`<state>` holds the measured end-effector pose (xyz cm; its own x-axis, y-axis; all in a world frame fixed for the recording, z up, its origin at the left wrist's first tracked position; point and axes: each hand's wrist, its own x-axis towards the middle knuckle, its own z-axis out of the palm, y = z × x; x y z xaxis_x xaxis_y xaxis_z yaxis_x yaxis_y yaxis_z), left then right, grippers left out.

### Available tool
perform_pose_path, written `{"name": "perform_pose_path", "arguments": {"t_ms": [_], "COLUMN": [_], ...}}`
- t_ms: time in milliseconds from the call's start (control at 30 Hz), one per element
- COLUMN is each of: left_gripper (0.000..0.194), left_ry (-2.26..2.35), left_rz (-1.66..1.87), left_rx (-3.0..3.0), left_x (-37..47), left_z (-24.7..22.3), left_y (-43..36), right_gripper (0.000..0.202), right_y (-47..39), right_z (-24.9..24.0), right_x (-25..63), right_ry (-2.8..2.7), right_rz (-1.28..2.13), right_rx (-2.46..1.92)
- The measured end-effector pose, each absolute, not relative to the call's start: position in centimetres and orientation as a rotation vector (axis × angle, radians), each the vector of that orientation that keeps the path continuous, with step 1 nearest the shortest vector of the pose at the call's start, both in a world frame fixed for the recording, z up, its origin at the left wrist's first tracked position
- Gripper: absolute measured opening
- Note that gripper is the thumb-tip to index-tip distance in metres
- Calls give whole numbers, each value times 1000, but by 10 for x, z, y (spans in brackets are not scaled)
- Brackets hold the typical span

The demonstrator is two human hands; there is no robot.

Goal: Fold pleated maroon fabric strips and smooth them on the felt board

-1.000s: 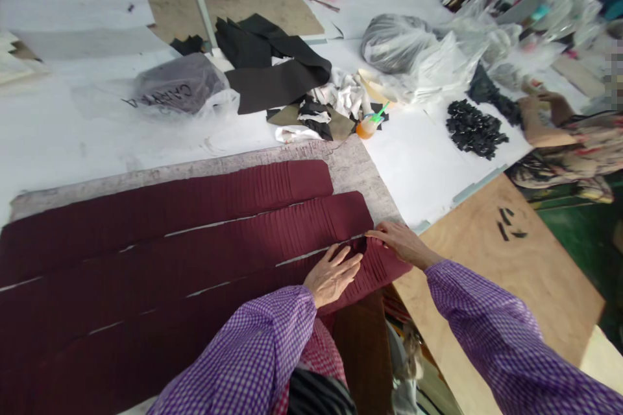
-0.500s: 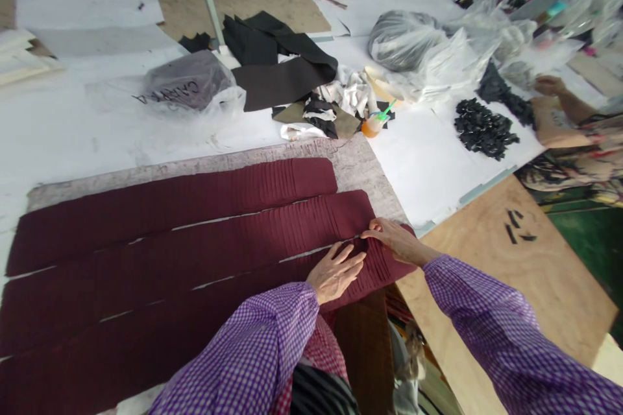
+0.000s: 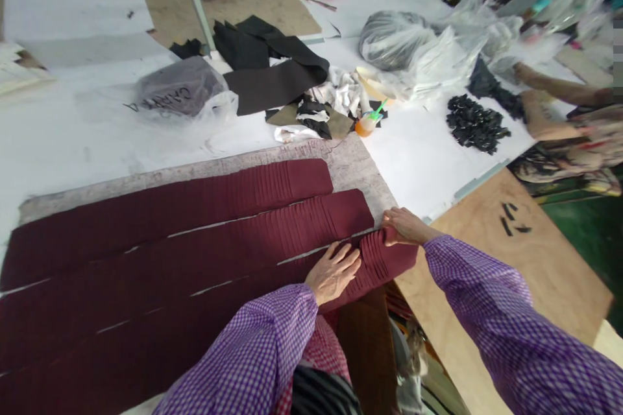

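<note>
Three long rows of overlapping maroon fabric pieces lie on a grey, stained board [image 3: 355, 165]: a far row [image 3: 306, 178], a middle row [image 3: 341, 211] and a near row [image 3: 374, 256]. My left hand [image 3: 335, 272] rests flat on the near row with its fingers stretched out. Close to that row's right end, my right hand [image 3: 405, 227] is closed on the far edge of a maroon fabric piece [image 3: 403, 254], its fingers curled over it. The thumb is partly hidden. Between my hands, the layered edges stand slightly fanned.
Beyond the board are a plastic-wrapped bundle [image 3: 182, 87], black fabric strips [image 3: 282, 78] and a small orange glue bottle [image 3: 365, 125]. A pile of small black pieces [image 3: 477, 123] lies at the right, near another person's arm [image 3: 555, 84]. A plywood board [image 3: 487, 259] adjoins the table.
My right hand has moved slightly right, from the far edge near my left fingers toward the row's end, and its fingers have curled over the fabric. My left hand stays nearly in place.
</note>
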<state>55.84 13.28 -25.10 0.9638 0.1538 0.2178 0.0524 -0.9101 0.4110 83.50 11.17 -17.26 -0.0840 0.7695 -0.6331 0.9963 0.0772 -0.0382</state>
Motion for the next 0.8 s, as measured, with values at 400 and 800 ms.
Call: {"name": "perform_pose_path", "arguments": {"t_ms": [400,800], "left_gripper": [45,43], "left_ry": [139,134], "left_rz": [324,319], "left_rx": [2698,2711], "left_x": [559,560], "left_z": [-251,-251], "left_y": [133,133], "right_gripper": [11,8], "right_y": [108,112], "right_z": [-170,-170], "right_x": [845,841], "right_ry": [1759,1720], "right_rz": [-847,-822], "right_rx": [1820,1787]}}
